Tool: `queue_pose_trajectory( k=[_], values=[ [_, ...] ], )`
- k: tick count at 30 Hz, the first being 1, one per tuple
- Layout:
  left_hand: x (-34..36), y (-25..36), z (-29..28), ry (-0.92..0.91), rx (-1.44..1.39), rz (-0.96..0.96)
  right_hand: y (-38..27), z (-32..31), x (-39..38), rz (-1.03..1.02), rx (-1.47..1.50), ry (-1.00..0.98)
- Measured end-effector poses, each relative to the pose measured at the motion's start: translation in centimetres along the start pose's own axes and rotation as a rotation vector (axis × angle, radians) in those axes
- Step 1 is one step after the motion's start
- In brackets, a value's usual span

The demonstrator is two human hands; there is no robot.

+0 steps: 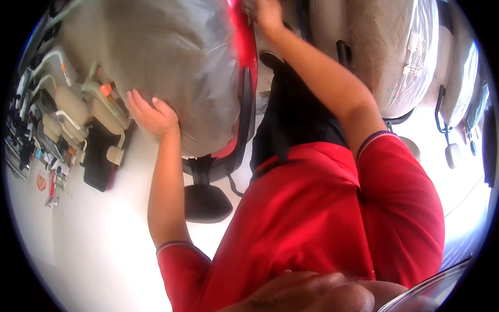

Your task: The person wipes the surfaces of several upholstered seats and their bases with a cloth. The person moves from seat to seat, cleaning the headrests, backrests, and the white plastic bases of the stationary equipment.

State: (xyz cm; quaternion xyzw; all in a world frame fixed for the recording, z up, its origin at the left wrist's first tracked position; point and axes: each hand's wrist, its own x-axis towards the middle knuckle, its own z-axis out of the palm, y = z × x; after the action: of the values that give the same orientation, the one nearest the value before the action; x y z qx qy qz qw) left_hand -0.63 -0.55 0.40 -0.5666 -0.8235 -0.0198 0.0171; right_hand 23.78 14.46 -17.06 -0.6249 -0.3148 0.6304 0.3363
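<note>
A large seat with a backrest wrapped in clear plastic fills the upper left; the wrapping looks greyish and wrinkled. My left hand lies on its left side, fingers spread against the plastic. Along the seat's right side runs a red panel with a black edge. At the top of the view my right hand is beside that red panel, near a small dark part; its fingers are mostly hidden, so its grip cannot be made out. A black pad, like a headrest, sticks out at the seat's near end.
Another plastic-wrapped seat stands to my right, with further wrapped seats beyond it. On the left are several beige pads on pale curved arms and a dark cushion. Pale floor shows at the lower left.
</note>
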Motion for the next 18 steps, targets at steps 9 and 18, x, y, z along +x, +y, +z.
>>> queue_pose_trajectory(
  k=[9,18],
  values=[
    [0.1,0.1,1.2,0.104,-0.048,0.004,1.7,-1.8,-10.0,-0.346,-0.605,-0.259],
    [1.8,-3.3,0.0,-0.182,-0.114,-0.055,1.7,-4.9,-10.7,0.162,-0.28,-0.273]
  ],
)
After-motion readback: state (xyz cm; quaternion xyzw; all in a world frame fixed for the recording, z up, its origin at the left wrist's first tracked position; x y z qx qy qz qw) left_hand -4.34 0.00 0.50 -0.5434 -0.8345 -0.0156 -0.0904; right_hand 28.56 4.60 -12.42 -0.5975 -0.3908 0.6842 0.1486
